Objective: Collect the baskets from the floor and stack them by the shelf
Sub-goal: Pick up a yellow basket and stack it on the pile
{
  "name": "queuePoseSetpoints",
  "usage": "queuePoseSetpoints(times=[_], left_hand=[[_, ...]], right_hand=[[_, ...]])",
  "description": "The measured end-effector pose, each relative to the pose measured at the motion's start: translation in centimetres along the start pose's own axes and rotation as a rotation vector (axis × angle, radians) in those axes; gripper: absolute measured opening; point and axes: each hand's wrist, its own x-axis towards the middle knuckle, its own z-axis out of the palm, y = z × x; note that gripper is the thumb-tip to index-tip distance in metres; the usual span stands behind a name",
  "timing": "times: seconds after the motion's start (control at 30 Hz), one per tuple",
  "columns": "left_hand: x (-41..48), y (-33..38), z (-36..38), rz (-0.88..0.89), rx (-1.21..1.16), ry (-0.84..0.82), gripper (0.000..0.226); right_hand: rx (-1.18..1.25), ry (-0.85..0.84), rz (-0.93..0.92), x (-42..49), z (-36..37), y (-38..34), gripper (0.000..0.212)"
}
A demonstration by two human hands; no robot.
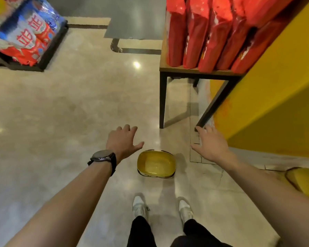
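While the yellow basket (156, 164) sits on the floor (61, 122) just ahead of the feet, left hand (122, 140) and right hand (211, 145) hover spread and empty either side. Nothing looks stacked by the shelf (194, 71) yet; another yellow shape at right may be a basket.

So the second yellow basket (303, 180) at the right edge was mostly blocked by the right forearm (268, 191) and smeared, couldn't make out its shape. The black handles on the yellow basket (156, 164) in the middle only peeked out from behind its rim. The red packs (212, 32) on the shelf (194, 71) got chopped by the top edge, print too blurry to read. The blue-and-red bags (25, 31) top left were cut off too. Both legs ran out the bottom.
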Motion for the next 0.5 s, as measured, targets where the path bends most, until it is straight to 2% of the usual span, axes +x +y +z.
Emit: queuePoseSetpoints(times=[0.2, 0.5], left_hand=[[2.2, -4.5, 1.9, 0.156, 0.039, -0.043, 0.070], [3.0, -6.5, 8.5, 0.168, 0.029, -0.108, 0.074]], right_hand=[[-0.015, -0.014, 0.131, -1.0, 2.3, -2.4, 0.078], [0.032, -0.134, 0.194, -1.4, 8.7, -5.3, 0.078]])
